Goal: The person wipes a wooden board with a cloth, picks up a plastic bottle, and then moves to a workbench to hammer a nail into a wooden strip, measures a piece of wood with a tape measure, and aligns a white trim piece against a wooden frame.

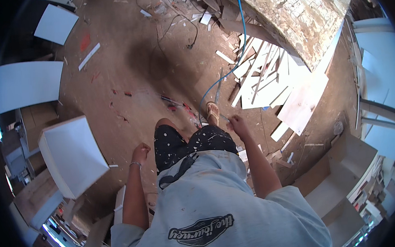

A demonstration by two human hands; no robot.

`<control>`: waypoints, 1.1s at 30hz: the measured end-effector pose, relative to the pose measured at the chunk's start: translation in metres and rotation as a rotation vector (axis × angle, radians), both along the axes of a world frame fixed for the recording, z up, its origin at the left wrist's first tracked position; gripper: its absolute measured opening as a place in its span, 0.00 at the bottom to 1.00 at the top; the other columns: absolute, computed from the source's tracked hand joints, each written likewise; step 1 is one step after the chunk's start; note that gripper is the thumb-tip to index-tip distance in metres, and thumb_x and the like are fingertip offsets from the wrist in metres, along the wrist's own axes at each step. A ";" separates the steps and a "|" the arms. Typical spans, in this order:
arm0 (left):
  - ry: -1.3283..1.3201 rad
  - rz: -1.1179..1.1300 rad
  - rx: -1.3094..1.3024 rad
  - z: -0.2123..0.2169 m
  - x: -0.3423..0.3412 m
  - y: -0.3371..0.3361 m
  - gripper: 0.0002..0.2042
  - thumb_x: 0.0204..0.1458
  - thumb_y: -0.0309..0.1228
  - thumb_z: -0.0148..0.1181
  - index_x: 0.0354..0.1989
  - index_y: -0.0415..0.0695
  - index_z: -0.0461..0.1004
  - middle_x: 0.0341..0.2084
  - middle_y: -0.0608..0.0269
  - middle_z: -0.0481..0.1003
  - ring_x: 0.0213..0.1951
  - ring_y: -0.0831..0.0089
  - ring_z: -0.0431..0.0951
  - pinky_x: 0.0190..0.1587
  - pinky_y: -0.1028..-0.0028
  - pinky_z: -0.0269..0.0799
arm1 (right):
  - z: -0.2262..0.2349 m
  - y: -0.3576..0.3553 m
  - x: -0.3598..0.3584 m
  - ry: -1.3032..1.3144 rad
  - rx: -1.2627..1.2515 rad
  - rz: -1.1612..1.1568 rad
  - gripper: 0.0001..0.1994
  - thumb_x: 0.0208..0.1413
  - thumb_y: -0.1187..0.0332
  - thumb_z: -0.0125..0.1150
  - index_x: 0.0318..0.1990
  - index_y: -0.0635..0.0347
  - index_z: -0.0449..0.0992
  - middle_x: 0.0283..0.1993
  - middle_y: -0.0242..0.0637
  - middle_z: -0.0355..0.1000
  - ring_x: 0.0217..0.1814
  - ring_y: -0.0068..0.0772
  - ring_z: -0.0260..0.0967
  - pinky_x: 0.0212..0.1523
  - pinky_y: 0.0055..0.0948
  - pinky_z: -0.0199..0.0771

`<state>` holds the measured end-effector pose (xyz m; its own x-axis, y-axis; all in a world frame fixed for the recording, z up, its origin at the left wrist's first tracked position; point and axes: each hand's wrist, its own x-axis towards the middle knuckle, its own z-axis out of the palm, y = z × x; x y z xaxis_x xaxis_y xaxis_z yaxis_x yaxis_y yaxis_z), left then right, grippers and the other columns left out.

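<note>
Blue hose (pixel 244 25) runs from the worn workbench (pixel 310 14) over the brown floor (pixel 136 82) to beside the sandalled foot (pixel 212 113); a short stretch of it seems to reach the right hand (pixel 239 125). Hands are well apart: left hand (pixel 140 153) hangs with fingers loosely curled, nothing visible in it; right hand is curled too, but it's too small in view to tell whether it grips the hose.

Progress, judging by how things lie: the white box (pixel 75 156) at left looks put together, and the open cabinet (pixel 333 169) at lower right has its walls joined. Offcuts (pixel 267 74) lie loose and unsorted beside the workbench. No piece is visibly being worked on, so what's left can't be fixed beyond that uncleared heap.

Counts: hands two, hose one, workbench one, white box one, open cabinet at least one, white panels (pixel 56 24) at upper left two, plug (pixel 190 46) on a dark cable one, sandalled foot one. Offcuts overlap, many, no firm number.
</note>
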<state>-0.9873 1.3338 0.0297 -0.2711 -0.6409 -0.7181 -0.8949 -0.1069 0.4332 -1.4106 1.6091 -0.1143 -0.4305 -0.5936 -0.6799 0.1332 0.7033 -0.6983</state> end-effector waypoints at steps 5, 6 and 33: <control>0.064 0.040 0.070 -0.032 0.035 -0.068 0.06 0.47 0.19 0.54 0.30 0.40 0.77 0.29 0.59 0.79 0.35 0.69 0.79 0.43 0.74 0.72 | -0.024 0.073 0.054 0.261 0.256 0.420 0.16 0.57 0.60 0.54 0.34 0.65 0.80 0.33 0.58 0.77 0.39 0.61 0.76 0.44 0.51 0.75; 0.061 0.093 0.128 -0.053 0.014 -0.078 0.05 0.48 0.19 0.55 0.30 0.40 0.76 0.29 0.59 0.79 0.35 0.69 0.79 0.43 0.74 0.72 | -0.058 0.120 0.064 0.319 0.407 0.510 0.14 0.53 0.60 0.57 0.31 0.63 0.82 0.33 0.55 0.77 0.40 0.56 0.77 0.43 0.50 0.75; -0.363 0.048 -0.366 -0.189 0.256 -0.490 0.07 0.52 0.36 0.60 0.31 0.46 0.79 0.32 0.59 0.81 0.39 0.64 0.81 0.45 0.64 0.75 | 0.124 -0.551 0.029 0.427 0.223 0.370 0.16 0.59 0.60 0.57 0.46 0.63 0.77 0.37 0.46 0.79 0.40 0.43 0.78 0.42 0.39 0.75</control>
<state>-0.7310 0.8435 -0.1597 -0.0106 -0.8732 -0.4873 -0.9923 -0.0508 0.1126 -1.3818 1.0579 0.0100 -0.4851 -0.6188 -0.6178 -0.4078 0.7851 -0.4662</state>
